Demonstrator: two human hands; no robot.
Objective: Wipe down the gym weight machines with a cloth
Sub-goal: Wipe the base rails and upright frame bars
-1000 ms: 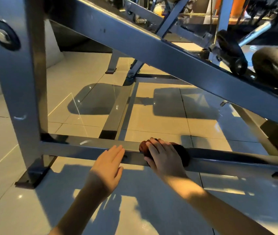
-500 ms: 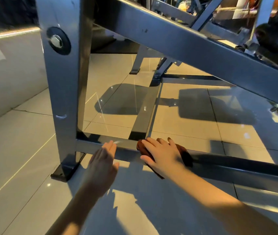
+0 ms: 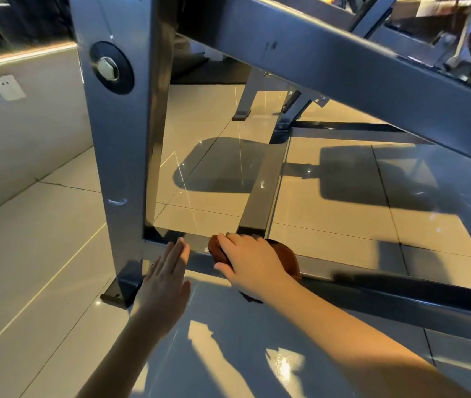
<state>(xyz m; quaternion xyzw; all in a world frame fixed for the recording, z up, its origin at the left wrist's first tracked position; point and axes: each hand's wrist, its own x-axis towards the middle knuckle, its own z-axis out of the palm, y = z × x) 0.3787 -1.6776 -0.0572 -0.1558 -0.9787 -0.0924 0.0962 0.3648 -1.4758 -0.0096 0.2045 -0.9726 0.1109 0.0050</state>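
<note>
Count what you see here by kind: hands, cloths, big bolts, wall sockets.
Hands: 2, the left hand and the right hand
Brown cloth: 1
Big bolt: 1
Wall socket: 1
Total: 5

Upright post [image 3: 119, 168] of the weight machine: we are recording plain dark blue-grey paint with pale scuffs.
Bolt [image 3: 108, 68] on the post: we are seeing silver metal ringed by a black washer.
Foot plate [image 3: 118, 294] beneath the post: black.
Cloth [image 3: 286, 257], right of the post: we are noting solid reddish-brown.
Floor tiles [image 3: 42, 254] around the post: glossy cream-beige, crossed by thin dark grout lines.
Wall [image 3: 27, 139] left of the post: we are listing off-white, with a white socket plate [image 3: 7, 87].
</note>
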